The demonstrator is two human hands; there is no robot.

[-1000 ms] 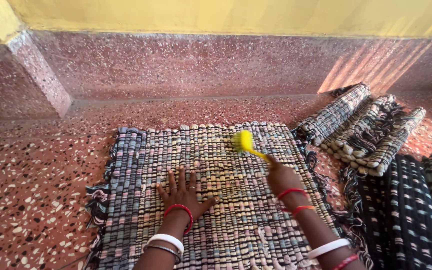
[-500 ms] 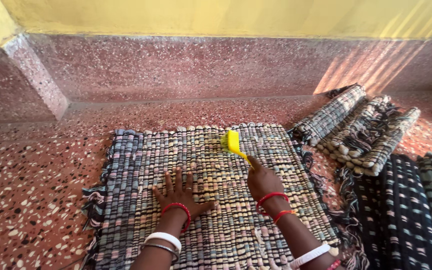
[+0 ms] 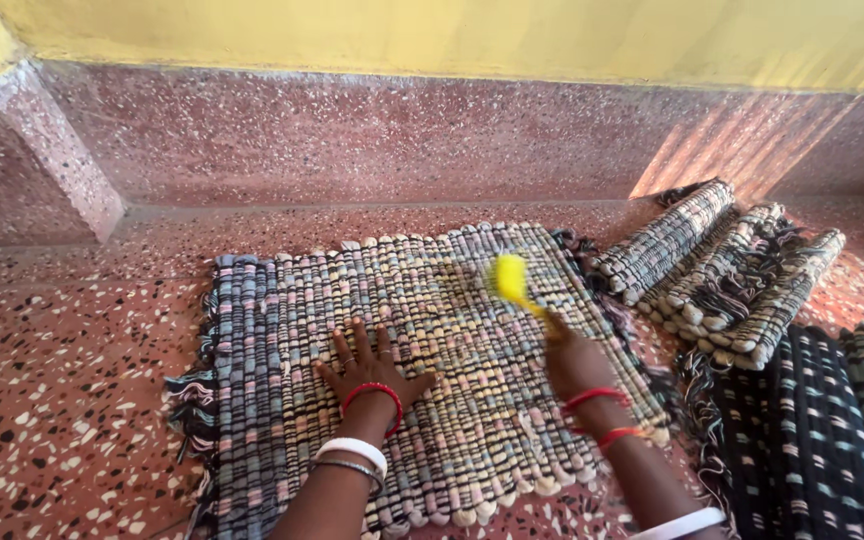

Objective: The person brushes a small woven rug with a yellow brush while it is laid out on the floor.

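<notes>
On the speckled floor (image 3: 62,400) the left hand (image 3: 370,372) presses flat, fingers spread and released, pinning the woven mat (image 3: 422,360) so it cannot slide, while the right hand (image 3: 574,362), fingers clenched around the yellow brush (image 3: 510,280), holds its bristles at the mat's far right.

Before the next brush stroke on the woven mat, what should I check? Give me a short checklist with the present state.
1. Left hand flat on the woven mat: ok.
2. Right hand closed on the yellow brush: ok.
3. Brush head over the mat: ok.
4. Bristles touching the weave: cannot tell, blurred.
5. Folded mats lie apart, to the right: ok.
6. Mat flat on the floor: ok.
</notes>
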